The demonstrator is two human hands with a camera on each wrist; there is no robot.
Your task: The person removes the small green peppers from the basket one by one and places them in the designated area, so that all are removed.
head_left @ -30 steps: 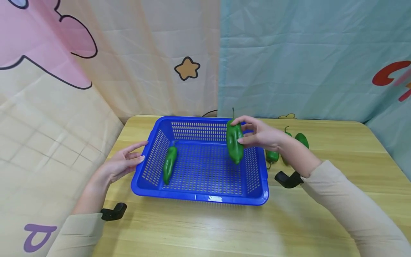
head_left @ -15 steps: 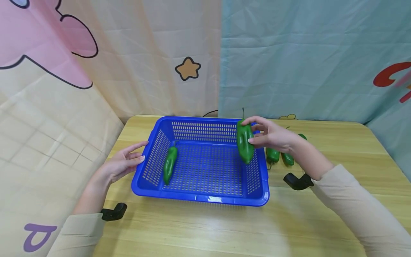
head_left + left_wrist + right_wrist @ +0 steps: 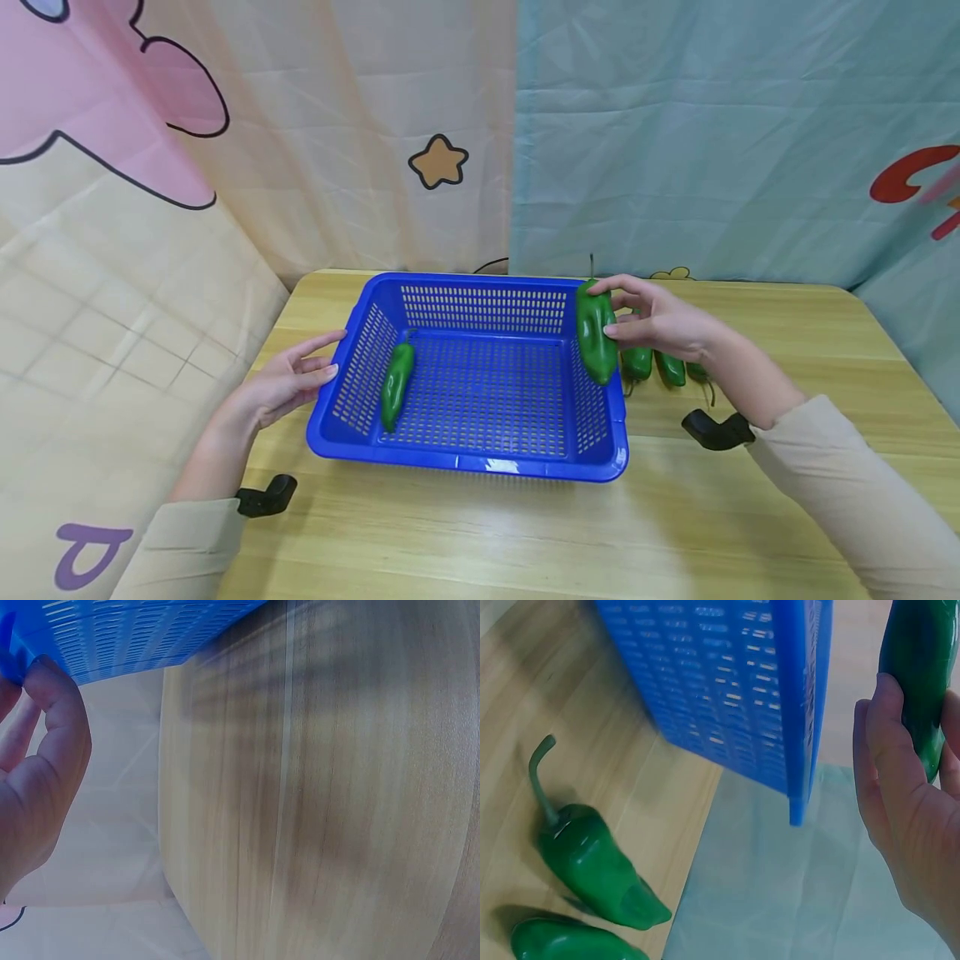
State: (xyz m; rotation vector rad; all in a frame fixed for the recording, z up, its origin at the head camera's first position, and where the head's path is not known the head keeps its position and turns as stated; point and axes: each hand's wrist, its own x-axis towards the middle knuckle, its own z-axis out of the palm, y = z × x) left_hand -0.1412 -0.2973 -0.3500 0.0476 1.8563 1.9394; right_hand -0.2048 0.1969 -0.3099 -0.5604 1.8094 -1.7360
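In the head view a blue plastic basket (image 3: 468, 461) with slotted walls stands on the table. My left hand (image 3: 288, 379) touches its left rim with thumb and index fingertips; the left wrist view shows these digits at the basket's edge (image 3: 150, 637). My right hand (image 3: 656, 321) pinches a large green pepper (image 3: 596, 337) between thumb and fingers, stem up, over the basket's right rim. The right wrist view shows this held pepper (image 3: 919, 667) beside the basket wall (image 3: 712, 682). A slimmer green pepper (image 3: 397, 383) lies inside the basket at the left.
Several more green peppers (image 3: 670, 368) lie on the wooden table (image 3: 450, 542) right of the basket, partly hidden by my right hand. One with a curved stem (image 3: 604, 870) shows in the right wrist view. Patterned curtains (image 3: 675, 150) hang behind the table.
My right hand has carried the large green pepper rightward, from above the basket's inside to its right rim. My left hand, the basket and the pepper inside have stayed in place.
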